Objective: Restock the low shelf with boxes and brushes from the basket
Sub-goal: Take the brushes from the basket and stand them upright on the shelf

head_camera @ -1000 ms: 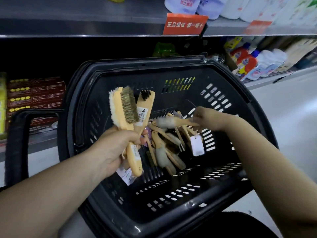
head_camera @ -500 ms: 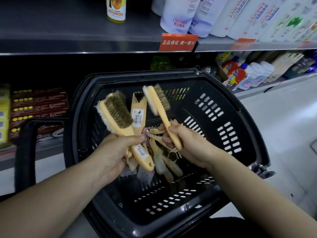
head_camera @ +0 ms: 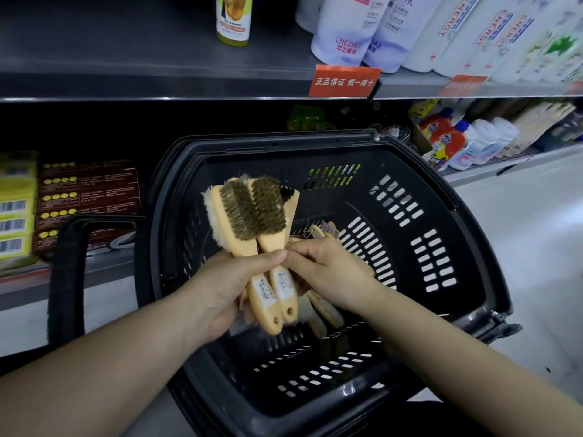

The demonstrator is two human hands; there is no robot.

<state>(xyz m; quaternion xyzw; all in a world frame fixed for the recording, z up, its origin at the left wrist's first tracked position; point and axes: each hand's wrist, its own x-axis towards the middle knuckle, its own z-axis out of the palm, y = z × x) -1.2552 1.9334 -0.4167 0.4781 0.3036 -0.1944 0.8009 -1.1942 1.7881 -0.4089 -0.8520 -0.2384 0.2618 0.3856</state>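
Holding: left grip (head_camera: 233, 285) clenched round the handles of several wooden brushes (head_camera: 252, 209), above the basket (head_camera: 426, 190); right grip (head_camera: 331, 275) pinching the same handles.
Handling: probably light and stiff, with smooth handles apt to slide apart.
Take hold: mid-handle, below the bristles.
Destination: low shelf (head_camera: 94, 272), left of the basket.

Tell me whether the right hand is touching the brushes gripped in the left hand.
Touching. In the head view the right hand pinches a handle among the brushes that the left hand grips; no gap shows.
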